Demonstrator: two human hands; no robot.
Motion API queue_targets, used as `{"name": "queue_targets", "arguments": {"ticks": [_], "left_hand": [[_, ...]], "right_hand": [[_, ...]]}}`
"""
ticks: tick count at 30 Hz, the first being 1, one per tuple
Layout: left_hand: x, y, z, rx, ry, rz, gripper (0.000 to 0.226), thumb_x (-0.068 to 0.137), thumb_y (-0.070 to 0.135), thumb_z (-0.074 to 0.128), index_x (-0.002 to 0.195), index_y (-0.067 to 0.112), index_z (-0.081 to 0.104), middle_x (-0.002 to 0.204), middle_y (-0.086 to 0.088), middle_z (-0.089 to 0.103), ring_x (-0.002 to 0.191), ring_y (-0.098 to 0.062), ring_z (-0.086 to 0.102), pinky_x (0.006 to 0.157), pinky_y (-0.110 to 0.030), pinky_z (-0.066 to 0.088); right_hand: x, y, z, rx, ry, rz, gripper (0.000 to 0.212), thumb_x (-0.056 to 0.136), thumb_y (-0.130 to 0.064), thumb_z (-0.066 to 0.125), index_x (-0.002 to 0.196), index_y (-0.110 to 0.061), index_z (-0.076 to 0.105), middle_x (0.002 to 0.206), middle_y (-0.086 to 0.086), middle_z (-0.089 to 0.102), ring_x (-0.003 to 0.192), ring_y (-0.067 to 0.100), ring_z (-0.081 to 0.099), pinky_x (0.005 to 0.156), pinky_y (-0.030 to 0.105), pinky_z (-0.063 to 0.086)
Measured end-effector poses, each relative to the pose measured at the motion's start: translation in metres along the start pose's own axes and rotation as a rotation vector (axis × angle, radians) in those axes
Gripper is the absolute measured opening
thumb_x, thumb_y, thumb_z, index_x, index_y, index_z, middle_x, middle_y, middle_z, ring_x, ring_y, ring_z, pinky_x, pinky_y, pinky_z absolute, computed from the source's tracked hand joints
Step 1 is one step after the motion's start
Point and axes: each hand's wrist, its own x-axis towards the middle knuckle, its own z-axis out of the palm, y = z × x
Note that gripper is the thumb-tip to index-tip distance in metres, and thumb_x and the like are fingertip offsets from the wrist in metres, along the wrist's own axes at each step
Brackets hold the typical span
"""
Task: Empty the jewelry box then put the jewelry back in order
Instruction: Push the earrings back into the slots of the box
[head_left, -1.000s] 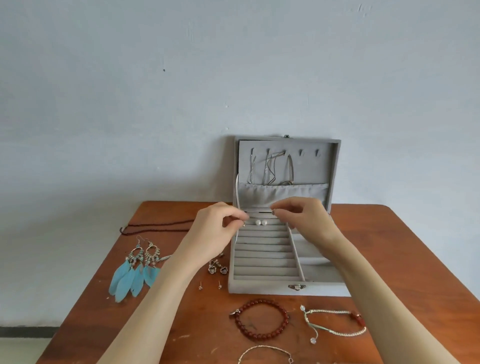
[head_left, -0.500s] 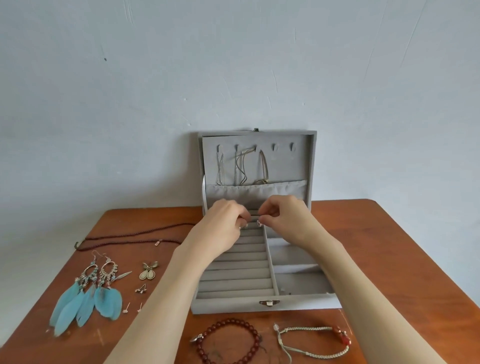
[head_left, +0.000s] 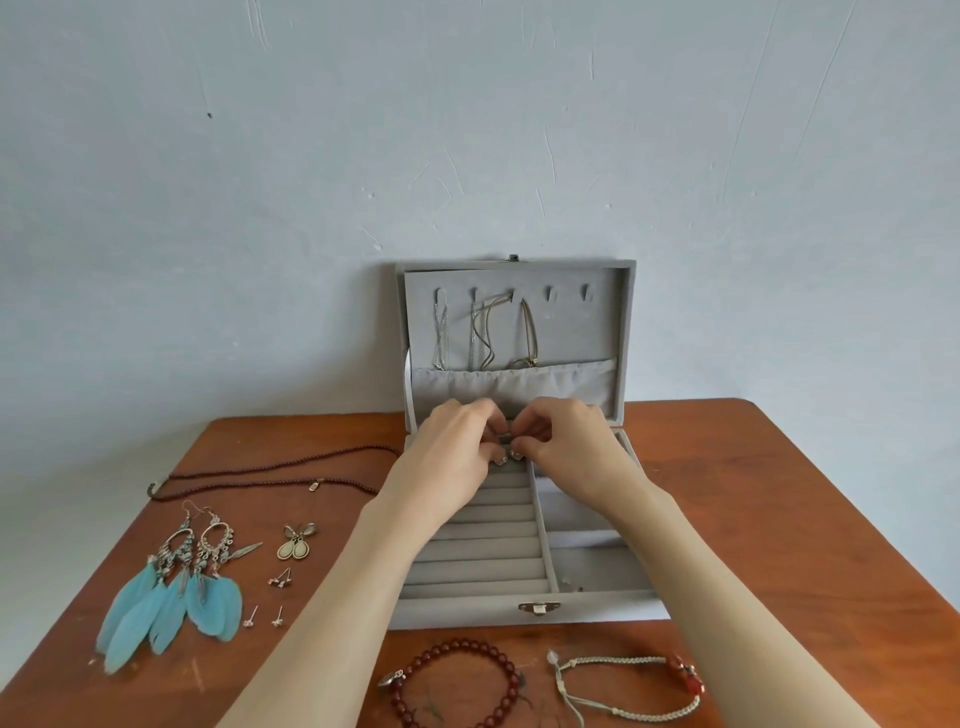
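Note:
The grey velvet jewelry box (head_left: 467, 605) stands open on the wooden table, its lid upright against the wall. Several thin chain necklaces (head_left: 480, 338) hang from the lid's hooks. Two pearl stud earrings (head_left: 508, 458) sit in the back rows of the ring rolls. My left hand (head_left: 454, 460) and my right hand (head_left: 569, 441) meet over them, fingers curled, each pinching at one stud. The fingertips hide part of the studs.
Left of the box lie blue feather earrings (head_left: 171, 592), a dark bead necklace (head_left: 270, 475), a bronze drop pair (head_left: 295, 543) and tiny studs (head_left: 265, 618). In front lie a red bead bracelet (head_left: 457, 686) and a woven cord bracelet (head_left: 628, 691). The table edge (head_left: 841, 519) runs close on the right.
Both hands drew together over the pearl studs and the fingers closed on them. The view shifted, so the box sits more to the centre.

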Motion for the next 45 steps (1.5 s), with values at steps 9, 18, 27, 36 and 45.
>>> {"name": "queue_targets", "arguments": {"ticks": [9, 18, 27, 36, 45], "left_hand": [[0.003, -0.009, 0.002, 0.078, 0.025, 0.084, 0.015, 0.086, 0.021, 0.063, 0.097, 0.016, 0.071, 0.087, 0.004, 0.054, 0.096, -0.015, 0.045, 0.076, -0.02, 0.028], [0.003, -0.009, 0.005, 0.132, 0.032, 0.121, 0.022, 0.084, 0.026, 0.064, 0.104, 0.017, 0.069, 0.098, -0.001, 0.06, 0.101, -0.017, 0.043, 0.084, -0.028, 0.036], [-0.012, -0.004, -0.01, 0.069, 0.022, 0.134, 0.027, 0.089, 0.036, 0.054, 0.11, 0.02, 0.063, 0.098, 0.004, 0.059, 0.099, -0.014, 0.043, 0.087, -0.028, 0.039], [-0.073, -0.038, -0.064, -0.062, 0.018, 0.013, 0.018, 0.092, 0.028, 0.047, 0.1, 0.031, 0.063, 0.087, 0.019, 0.053, 0.091, 0.0, 0.046, 0.082, -0.022, 0.036], [-0.104, -0.105, -0.089, -0.04, 0.046, -0.223, 0.017, 0.091, 0.025, 0.047, 0.097, 0.032, 0.062, 0.093, 0.016, 0.053, 0.093, -0.002, 0.042, 0.077, -0.021, 0.032]], "right_hand": [[-0.002, 0.003, 0.001, -0.118, 0.006, -0.085, 0.011, 0.082, -0.011, 0.064, 0.091, -0.01, 0.071, 0.097, 0.006, 0.061, 0.086, 0.013, 0.049, 0.067, 0.013, 0.027], [-0.005, 0.003, 0.0, -0.193, 0.021, -0.045, 0.016, 0.084, -0.018, 0.063, 0.098, -0.016, 0.071, 0.104, 0.006, 0.055, 0.102, 0.02, 0.051, 0.076, 0.022, 0.033], [-0.017, -0.001, -0.004, -0.112, 0.017, -0.04, 0.016, 0.087, -0.022, 0.058, 0.1, -0.017, 0.067, 0.097, 0.0, 0.055, 0.085, 0.012, 0.052, 0.07, 0.008, 0.034], [-0.047, -0.055, 0.018, 0.063, 0.011, -0.161, 0.018, 0.092, -0.026, 0.051, 0.099, -0.016, 0.065, 0.087, -0.009, 0.06, 0.079, 0.008, 0.054, 0.068, 0.013, 0.035], [-0.041, -0.091, 0.078, -0.081, -0.084, -0.253, 0.016, 0.089, -0.02, 0.055, 0.099, -0.017, 0.066, 0.096, -0.001, 0.063, 0.094, 0.016, 0.055, 0.092, 0.032, 0.039]]}}
